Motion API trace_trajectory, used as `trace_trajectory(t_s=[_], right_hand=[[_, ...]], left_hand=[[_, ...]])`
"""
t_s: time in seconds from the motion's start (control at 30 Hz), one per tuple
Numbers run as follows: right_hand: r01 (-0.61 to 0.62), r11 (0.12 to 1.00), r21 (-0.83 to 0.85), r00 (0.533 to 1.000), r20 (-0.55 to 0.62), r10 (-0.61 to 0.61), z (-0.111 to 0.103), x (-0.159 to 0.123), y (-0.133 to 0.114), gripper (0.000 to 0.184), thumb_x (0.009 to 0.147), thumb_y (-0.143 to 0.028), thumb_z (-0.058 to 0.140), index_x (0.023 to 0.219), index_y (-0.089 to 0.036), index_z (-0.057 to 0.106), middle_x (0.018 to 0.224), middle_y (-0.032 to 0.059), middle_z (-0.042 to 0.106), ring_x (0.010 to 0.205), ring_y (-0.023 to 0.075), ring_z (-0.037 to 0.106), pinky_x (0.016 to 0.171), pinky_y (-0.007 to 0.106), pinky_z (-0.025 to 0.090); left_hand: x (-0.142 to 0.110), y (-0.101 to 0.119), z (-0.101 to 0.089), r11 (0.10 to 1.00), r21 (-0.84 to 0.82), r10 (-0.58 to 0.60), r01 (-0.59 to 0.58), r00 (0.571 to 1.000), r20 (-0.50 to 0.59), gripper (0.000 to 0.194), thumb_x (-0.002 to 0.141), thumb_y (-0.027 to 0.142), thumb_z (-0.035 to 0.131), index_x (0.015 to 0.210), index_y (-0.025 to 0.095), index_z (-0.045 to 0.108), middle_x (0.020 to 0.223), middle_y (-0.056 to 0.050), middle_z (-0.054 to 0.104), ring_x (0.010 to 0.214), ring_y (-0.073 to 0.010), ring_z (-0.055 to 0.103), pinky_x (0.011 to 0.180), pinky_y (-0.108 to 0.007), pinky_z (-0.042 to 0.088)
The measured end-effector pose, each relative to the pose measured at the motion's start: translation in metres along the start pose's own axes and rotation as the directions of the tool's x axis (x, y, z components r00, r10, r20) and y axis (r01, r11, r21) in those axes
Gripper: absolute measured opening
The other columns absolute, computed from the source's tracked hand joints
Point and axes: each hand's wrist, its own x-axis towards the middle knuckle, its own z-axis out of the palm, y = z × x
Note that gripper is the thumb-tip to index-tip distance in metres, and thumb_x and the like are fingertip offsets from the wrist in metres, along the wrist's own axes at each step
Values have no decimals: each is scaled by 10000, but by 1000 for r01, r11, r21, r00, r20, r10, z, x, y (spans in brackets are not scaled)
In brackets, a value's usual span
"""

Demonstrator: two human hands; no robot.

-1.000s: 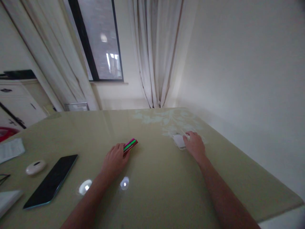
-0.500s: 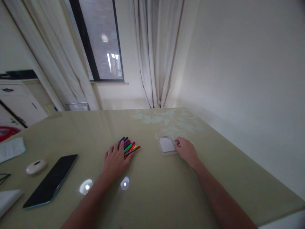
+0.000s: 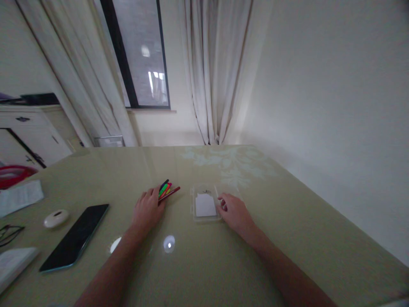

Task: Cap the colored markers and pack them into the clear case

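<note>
My left hand (image 3: 148,211) is closed over a bundle of colourful felt-tip pens (image 3: 166,189) on the table; their tips stick out past the fingers, and the rest is hidden under the palm. To its right lies an open clear plastic box (image 3: 204,219) with white cards (image 3: 205,205) inside. My right hand (image 3: 234,213) has its fingers curled on the box's right part, thumb and forefinger at its middle edge. That hand covers some of the box's right half.
Left on the glossy table (image 3: 198,264) lie a black phone (image 3: 75,238), a white oval case (image 3: 56,218), dark-framed glasses (image 3: 11,234), a white object (image 3: 14,264) and a pale cloth or packet (image 3: 22,198). A wall (image 3: 335,128) borders the right side.
The clear box has slid left and nearer to me, with my right hand moving along. My left hand has shifted slightly left with the pens, and fewer pens show. The view has turned a little.
</note>
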Motion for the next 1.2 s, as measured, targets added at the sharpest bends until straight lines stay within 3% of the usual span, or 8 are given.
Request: trace_trajectory(t_s=[0.07,0.17,0.3,0.4,0.5,0.67,1.2], right_hand=[[-14,1000,-1,1000,13,14,-1,1,0,227,869,-169,650,1082,-137,722,920,89,743,747,188,662,722,293,460],[-19,1000,-4,1000,21,19,-2,1,0,238,877,-163,647,1103,-138,717,922,83,747,755,177,667,732,276,459],[-21,1000,-13,999,25,21,-4,0,-2,215,887,-171,640,1085,-150,719,925,83,754,772,178,673,730,267,456],[-14,1000,-24,1000,22,15,-4,-1,-3,212,881,-171,641,1078,-156,719,935,83,756,784,182,672,737,273,457],[-6,999,-35,1000,25,7,-3,0,-2,213,880,-173,638,1076,-159,720,948,83,756,768,176,666,735,276,454],[-8,1000,-30,1000,20,9,-2,1,-1,203,883,-183,639,1067,-159,722,937,87,755,765,179,667,726,275,450],[11,1000,-21,1000,10,-11,-2,0,1,158,886,-176,639,1027,-160,709,906,79,751,759,181,671,723,277,462]], left_hand=[[-3,5,-1,1000,-17,-10,10,1000,13,577,977,463,459,1460,150,485,1382,-166,621,1213,-345,588,1016,-465,464],[-10,12,3,1000,3,-24,24,999,25,864,904,688,481,1540,109,398,1536,-203,488,1345,-413,482,1087,-542,399],[-18,20,11,1000,29,3,-3,1000,-14,1009,854,787,472,1574,89,357,1615,-213,377,1428,-451,368,1163,-582,276],[-18,28,14,999,21,34,-33,998,-50,909,896,730,472,1571,129,376,1589,-198,424,1383,-440,418,1115,-583,328],[-13,30,14,998,23,57,-56,995,-80,684,964,592,474,1519,193,461,1499,-162,533,1272,-406,511,1022,-554,416],[-3,21,13,996,-24,79,-83,987,-136,436,1021,389,457,1394,195,571,1366,-134,632,1168,-330,587,991,-461,464],[-10,21,11,979,-89,162,-185,962,-218,240,982,381,532,976,183,669,1291,-140,645,1185,-330,586,1004,-482,475]])
